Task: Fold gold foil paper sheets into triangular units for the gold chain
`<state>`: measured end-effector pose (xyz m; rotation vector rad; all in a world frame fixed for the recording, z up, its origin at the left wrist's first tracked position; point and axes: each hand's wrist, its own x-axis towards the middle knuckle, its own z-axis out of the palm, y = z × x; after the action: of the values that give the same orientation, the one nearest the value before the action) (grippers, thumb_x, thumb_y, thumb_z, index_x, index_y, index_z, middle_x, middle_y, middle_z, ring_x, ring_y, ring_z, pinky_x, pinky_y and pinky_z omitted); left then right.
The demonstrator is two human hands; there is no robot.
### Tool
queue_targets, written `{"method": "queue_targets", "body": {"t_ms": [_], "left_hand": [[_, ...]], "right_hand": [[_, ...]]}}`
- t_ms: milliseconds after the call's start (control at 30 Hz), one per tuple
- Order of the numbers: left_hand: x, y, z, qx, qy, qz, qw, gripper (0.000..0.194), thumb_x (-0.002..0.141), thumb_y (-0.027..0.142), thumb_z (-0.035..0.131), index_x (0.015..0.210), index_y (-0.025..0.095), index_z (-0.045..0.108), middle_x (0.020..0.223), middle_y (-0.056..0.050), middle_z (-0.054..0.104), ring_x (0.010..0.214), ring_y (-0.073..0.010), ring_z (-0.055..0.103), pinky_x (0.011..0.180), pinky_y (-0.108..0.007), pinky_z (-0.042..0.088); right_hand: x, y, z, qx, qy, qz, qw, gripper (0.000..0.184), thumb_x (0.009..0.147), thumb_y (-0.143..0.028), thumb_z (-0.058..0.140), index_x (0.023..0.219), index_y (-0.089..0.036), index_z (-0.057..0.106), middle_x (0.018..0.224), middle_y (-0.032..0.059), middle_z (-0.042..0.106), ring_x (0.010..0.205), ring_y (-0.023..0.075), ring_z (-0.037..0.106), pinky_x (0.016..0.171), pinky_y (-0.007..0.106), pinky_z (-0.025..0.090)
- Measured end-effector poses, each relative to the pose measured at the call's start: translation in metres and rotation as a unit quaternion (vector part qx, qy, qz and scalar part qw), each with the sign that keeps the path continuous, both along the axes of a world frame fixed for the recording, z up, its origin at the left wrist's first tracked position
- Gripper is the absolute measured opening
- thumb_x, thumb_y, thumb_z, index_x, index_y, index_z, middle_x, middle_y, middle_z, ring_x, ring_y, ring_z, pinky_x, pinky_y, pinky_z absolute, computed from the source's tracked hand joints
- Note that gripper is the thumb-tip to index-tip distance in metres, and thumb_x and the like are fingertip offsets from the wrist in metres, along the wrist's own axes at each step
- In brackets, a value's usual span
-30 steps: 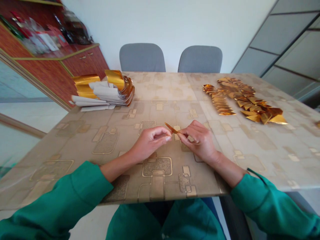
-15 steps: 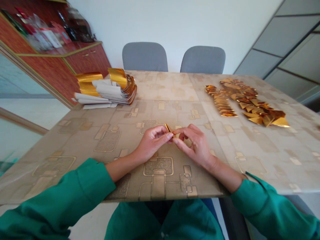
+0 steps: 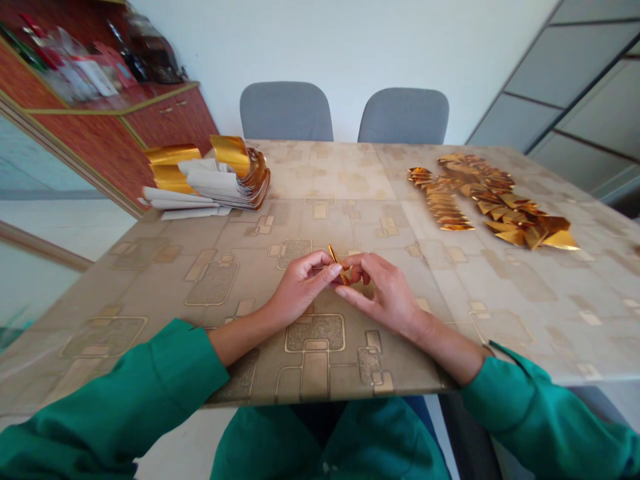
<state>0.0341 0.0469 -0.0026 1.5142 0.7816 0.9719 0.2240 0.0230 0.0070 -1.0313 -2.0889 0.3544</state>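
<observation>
A small folded strip of gold foil paper [image 3: 331, 253] stands tilted between my hands, above the near middle of the table. My left hand [image 3: 307, 280] pinches it between thumb and curled fingers. On the other side, my right hand [image 3: 385, 290] has its bent fingers and thumb at the strip's lower end, thumb below and fingers above. Part of the strip is hidden by the fingertips. At the far right lie rows of folded gold paper pieces [image 3: 505, 207]. A stack of gold and white paper sheets [image 3: 215, 180], bent over, rests at the far left.
The table [image 3: 300, 220] has a patterned beige cover. Two grey chairs [image 3: 286, 112] stand at its far side against a white wall. A red-brown cabinet [image 3: 165, 120] with bottles and bags on it is at the back left. Grey panels [image 3: 565, 73] rise at the right.
My right thumb has shifted left and down, and its fingers have curled more around the strip's lower end. My left hand keeps its pinch. The view has moved slightly.
</observation>
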Motion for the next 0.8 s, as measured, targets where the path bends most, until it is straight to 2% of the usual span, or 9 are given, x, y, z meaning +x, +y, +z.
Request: {"method": "queue_targets", "body": {"t_ms": [67,133,200,267,400,467,667,800], "left_hand": [[-0.002,0.003,-0.002,-0.009,0.007,-0.001,1.000,0.030,0.091,0.044,0.062,0.083,0.016,0.058,0.082,-0.002,0.065,0.077,-0.0139,0.064,0.073,-0.027,0.054],[-0.005,0.006,-0.002,0.004,0.012,0.035,0.999,0.027,0.087,0.041,0.067,0.083,0.017,0.055,0.087,-0.003,0.068,0.079,-0.0141,0.066,0.075,-0.028,0.056],[-0.008,0.009,0.000,0.038,0.024,0.075,0.996,0.025,0.082,0.034,0.072,0.090,0.018,0.055,0.097,-0.004,0.071,0.084,-0.0147,0.068,0.077,-0.027,0.056],[-0.011,0.011,0.004,0.079,0.060,0.076,0.992,0.023,0.082,0.030,0.072,0.098,0.018,0.060,0.103,-0.006,0.072,0.090,-0.0160,0.069,0.079,-0.027,0.055],[-0.014,0.012,0.009,0.143,0.136,0.053,0.979,0.015,0.087,0.029,0.063,0.086,0.017,0.072,0.090,-0.006,0.075,0.082,-0.0158,0.068,0.075,-0.027,0.053],[-0.015,0.012,0.010,0.139,0.138,0.051,0.979,0.016,0.086,0.029,0.063,0.083,0.016,0.074,0.086,-0.005,0.076,0.077,-0.0152,0.067,0.070,-0.026,0.052],[-0.018,0.014,0.008,0.073,0.115,0.010,0.991,0.020,0.084,0.030,0.064,0.093,0.016,0.076,0.085,-0.006,0.077,0.072,-0.0154,0.069,0.064,-0.025,0.053],[-0.019,0.016,0.007,0.067,0.118,0.004,0.991,0.021,0.083,0.027,0.062,0.093,0.014,0.076,0.080,-0.006,0.077,0.066,-0.0137,0.068,0.062,-0.024,0.053]], "right_hand": [[0.001,0.001,-0.001,0.013,-0.015,-0.012,1.000,0.016,0.097,-0.031,0.055,0.103,-0.019,0.064,0.082,0.0026,0.068,0.074,0.0145,0.058,0.069,0.029,0.046],[0.003,0.003,-0.001,0.030,-0.028,-0.021,0.999,0.016,0.098,-0.022,0.050,0.098,-0.019,0.066,0.082,0.0028,0.069,0.074,0.0144,0.058,0.069,0.029,0.046],[0.005,0.005,-0.002,0.054,-0.041,-0.025,0.997,0.017,0.095,-0.017,0.051,0.092,-0.019,0.067,0.080,0.0026,0.071,0.073,0.0149,0.058,0.070,0.029,0.046],[0.007,0.006,-0.002,0.070,-0.056,-0.027,0.996,0.016,0.092,-0.016,0.054,0.088,-0.020,0.069,0.076,0.0018,0.071,0.071,0.0153,0.057,0.069,0.030,0.045],[0.008,0.008,-0.001,0.070,-0.091,-0.027,0.993,0.020,0.088,-0.014,0.053,0.081,-0.022,0.070,0.070,0.0008,0.069,0.067,0.0151,0.055,0.067,0.030,0.043],[0.009,0.008,0.000,0.063,-0.095,-0.023,0.993,0.020,0.088,-0.014,0.053,0.078,-0.021,0.070,0.067,0.0004,0.067,0.066,0.0146,0.054,0.066,0.029,0.042],[0.013,0.011,0.004,0.032,-0.047,-0.006,0.998,0.018,0.087,-0.012,0.056,0.076,-0.019,0.068,0.064,-0.0002,0.065,0.065,0.0136,0.054,0.064,0.026,0.041],[0.016,0.011,0.005,-0.001,-0.035,0.013,0.999,0.017,0.087,-0.013,0.057,0.077,-0.020,0.068,0.065,-0.0016,0.066,0.063,0.0116,0.054,0.063,0.024,0.040]]}}
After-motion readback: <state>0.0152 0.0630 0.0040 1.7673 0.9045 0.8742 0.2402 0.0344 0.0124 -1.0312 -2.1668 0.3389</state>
